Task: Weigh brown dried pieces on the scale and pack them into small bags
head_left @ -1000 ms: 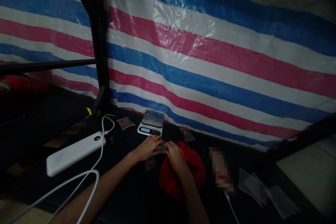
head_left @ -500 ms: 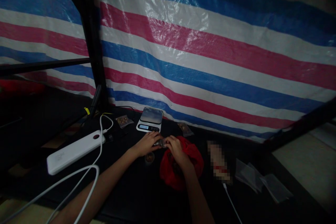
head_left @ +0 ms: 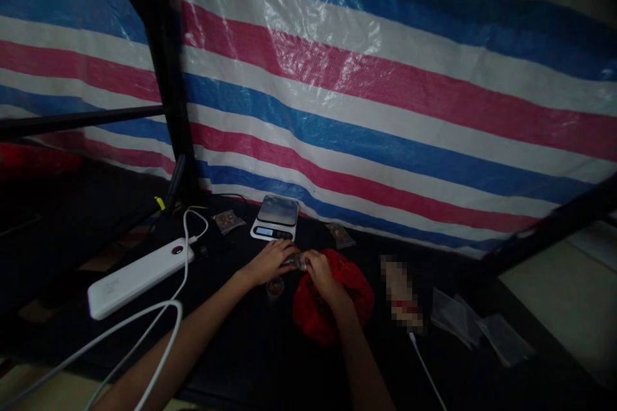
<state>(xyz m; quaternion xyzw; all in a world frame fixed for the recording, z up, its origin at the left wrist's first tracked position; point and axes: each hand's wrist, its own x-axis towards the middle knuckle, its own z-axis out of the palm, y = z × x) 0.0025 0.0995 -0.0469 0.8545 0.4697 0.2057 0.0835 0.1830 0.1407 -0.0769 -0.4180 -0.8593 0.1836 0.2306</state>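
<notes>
Both my hands meet over a dark table just in front of a small white digital scale [head_left: 276, 218]. My left hand [head_left: 270, 261] and my right hand [head_left: 321, 273] pinch a small clear packet [head_left: 299, 261] between their fingertips. Under my right hand lies a crumpled red plastic bag [head_left: 337, 302]. A small round cup with brownish contents [head_left: 275, 286] stands just below my left hand.
A white power bank [head_left: 139, 276] with a white cable [head_left: 144, 327] lies at the left. Small filled packets [head_left: 227, 221] [head_left: 340, 235] lie beside the scale. Clear empty bags [head_left: 482, 329] lie at the right. A striped tarp [head_left: 385, 109] hangs behind, with black frame posts [head_left: 164, 77].
The view has shifted slightly. Both hands stay together on the small packet and have barely moved.
</notes>
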